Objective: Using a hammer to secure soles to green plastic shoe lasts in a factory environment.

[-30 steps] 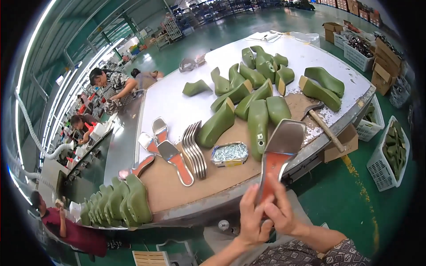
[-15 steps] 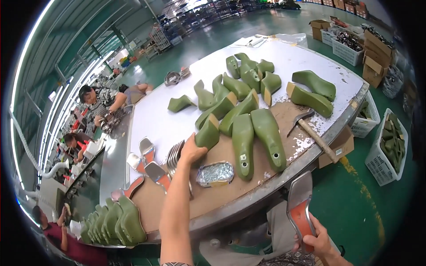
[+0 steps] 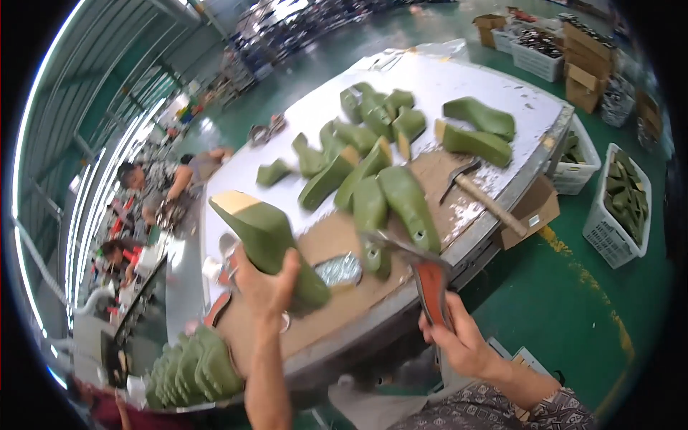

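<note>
My left hand grips a green shoe last with a tan end, raised over the near left of the table. In my right hand, off the table's near edge, is a shoe insole, orange with a grey front, its front part blurred. Between the hands lies an oval container of small silvery bits. Two green lasts lie just beyond the insole. Other insoles on the table are mostly hidden behind my left hand and its last.
A hammer rests at the table's right edge. More lasts are scattered over the far half, and a row of them stands at lower left. Baskets of lasts and cardboard boxes are at right. Co-workers sit at left.
My left hand has lifted the last from the table and brought it left and nearer. My right hand has moved the insole up and left. The view has shifted somewhat.
</note>
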{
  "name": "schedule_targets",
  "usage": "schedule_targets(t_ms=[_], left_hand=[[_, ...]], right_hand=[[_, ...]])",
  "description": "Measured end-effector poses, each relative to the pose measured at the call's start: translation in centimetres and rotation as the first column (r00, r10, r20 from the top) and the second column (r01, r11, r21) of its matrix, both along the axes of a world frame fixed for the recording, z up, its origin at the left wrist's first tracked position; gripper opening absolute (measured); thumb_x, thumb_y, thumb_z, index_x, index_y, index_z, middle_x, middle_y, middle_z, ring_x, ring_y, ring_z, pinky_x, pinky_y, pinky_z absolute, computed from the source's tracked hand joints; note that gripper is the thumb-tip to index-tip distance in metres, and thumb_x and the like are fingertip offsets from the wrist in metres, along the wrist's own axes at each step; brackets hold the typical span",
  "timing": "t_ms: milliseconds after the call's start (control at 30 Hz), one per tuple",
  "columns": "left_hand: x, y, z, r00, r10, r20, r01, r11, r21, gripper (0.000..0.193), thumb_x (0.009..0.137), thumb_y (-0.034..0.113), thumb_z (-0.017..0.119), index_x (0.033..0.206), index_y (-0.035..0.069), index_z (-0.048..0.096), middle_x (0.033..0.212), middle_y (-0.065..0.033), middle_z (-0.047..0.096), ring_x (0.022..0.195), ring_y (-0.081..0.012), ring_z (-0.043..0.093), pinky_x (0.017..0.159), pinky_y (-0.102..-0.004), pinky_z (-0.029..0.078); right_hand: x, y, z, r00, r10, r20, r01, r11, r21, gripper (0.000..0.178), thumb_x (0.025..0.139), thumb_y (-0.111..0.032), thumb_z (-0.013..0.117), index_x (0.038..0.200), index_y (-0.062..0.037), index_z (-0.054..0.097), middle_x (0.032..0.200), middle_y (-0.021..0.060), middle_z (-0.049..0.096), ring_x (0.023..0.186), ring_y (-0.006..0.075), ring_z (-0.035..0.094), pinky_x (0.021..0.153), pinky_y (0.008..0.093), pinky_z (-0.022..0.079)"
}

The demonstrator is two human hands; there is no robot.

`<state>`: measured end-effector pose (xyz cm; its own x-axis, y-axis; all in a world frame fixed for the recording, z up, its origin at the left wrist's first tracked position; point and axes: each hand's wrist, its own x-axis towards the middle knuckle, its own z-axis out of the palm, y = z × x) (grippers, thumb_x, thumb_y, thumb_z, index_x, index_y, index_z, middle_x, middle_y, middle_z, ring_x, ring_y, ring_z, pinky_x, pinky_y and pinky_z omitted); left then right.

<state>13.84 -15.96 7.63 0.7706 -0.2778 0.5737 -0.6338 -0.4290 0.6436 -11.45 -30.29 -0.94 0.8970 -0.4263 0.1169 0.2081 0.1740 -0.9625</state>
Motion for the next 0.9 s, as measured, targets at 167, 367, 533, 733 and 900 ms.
schedule_targets(t_ms=[167, 367, 533, 733, 900], left_hand=[[-12.2, 4.8, -5.1, 0.998, 0.007, -0.059, -0.021, 0.966, -0.256, 0.067, 0.081, 0.043, 0.075, 0.122, -0.005, 0.053, 0.112, -0.0112, 0.062, 0.098, -0.0199, 0.060, 0.087, -0.0335, 0.048], [-16.9, 11.0, -9.0, 0.950, 0.039, -0.311, -0.270, 0.606, -0.748, 0.088, 0.093, 0.071, 0.027, 0.139, -0.003, 0.039, 0.132, -0.0167, 0.052, 0.122, -0.0278, 0.050, 0.105, -0.0409, 0.037], [-14.7, 16.6, -8.6, 0.916, -0.138, -0.378, -0.373, 0.061, -0.926, 0.053, 0.093, 0.044, 0.054, 0.127, 0.004, 0.048, 0.124, -0.0167, 0.056, 0.119, -0.0350, 0.053, 0.101, -0.0525, 0.044], [-16.4, 19.5, -13.7, 0.914, -0.099, -0.394, -0.400, -0.047, -0.915, 0.040, 0.088, 0.015, 0.051, 0.128, 0.008, 0.047, 0.123, -0.0114, 0.056, 0.118, -0.0316, 0.053, 0.102, -0.0524, 0.043], [-18.1, 20.6, -14.4, 0.902, -0.056, -0.429, -0.428, 0.030, -0.903, 0.040, 0.090, 0.016, 0.051, 0.128, 0.009, 0.045, 0.127, -0.0108, 0.055, 0.120, -0.0296, 0.052, 0.102, -0.0517, 0.043]], right_hand=[[5.0, 5.7, 3.0, 0.983, 0.184, -0.011, -0.155, 0.791, -0.592, 0.082, 0.088, -0.036, 0.068, 0.148, -0.0039, 0.024, 0.111, 0.0230, 0.054, 0.099, 0.0384, 0.059, 0.087, 0.0438, 0.048], [5.2, 9.0, 2.1, 0.766, 0.588, -0.259, -0.611, 0.541, -0.578, 0.090, 0.078, -0.028, 0.076, 0.151, -0.0151, 0.026, 0.104, 0.0196, 0.054, 0.095, 0.0374, 0.058, 0.085, 0.0430, 0.049], [9.0, 9.6, -0.6, 0.771, 0.626, -0.116, -0.454, 0.414, -0.789, 0.064, 0.072, -0.020, 0.082, 0.127, -0.0072, 0.053, 0.111, 0.0142, 0.056, 0.101, 0.0325, 0.060, 0.088, 0.0382, 0.051], [10.9, 11.4, -2.0, 0.731, 0.678, -0.072, -0.311, 0.238, -0.920, 0.064, 0.068, -0.016, 0.080, 0.127, -0.0145, 0.054, 0.111, 0.0088, 0.055, 0.096, 0.0296, 0.056, 0.085, 0.0394, 0.051], [11.3, 12.4, -2.3, 0.714, 0.697, -0.068, -0.264, 0.178, -0.948, 0.066, 0.066, -0.016, 0.080, 0.127, -0.0156, 0.054, 0.109, 0.0074, 0.055, 0.095, 0.0281, 0.056, 0.083, 0.0387, 0.051]])
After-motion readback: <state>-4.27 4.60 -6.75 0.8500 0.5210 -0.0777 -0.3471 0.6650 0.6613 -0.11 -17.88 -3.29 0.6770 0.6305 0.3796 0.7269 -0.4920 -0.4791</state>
